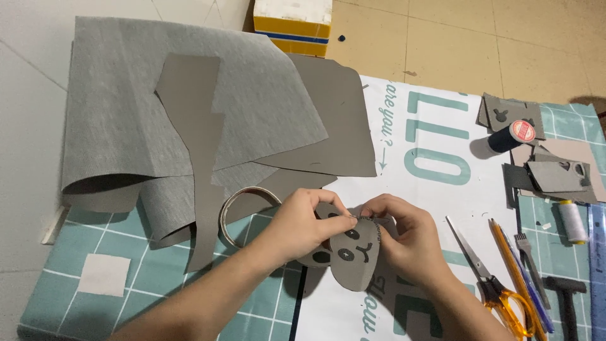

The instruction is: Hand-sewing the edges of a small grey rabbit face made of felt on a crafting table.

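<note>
both the left hand and right hand pinch closed on the grey felt animal face at near centre, its eyes and nose already on, edge stitching only partly done.

white-yellow-blue box at top edge

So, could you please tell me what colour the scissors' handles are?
The scissors have orange handles, seen best in the head view.
</note>
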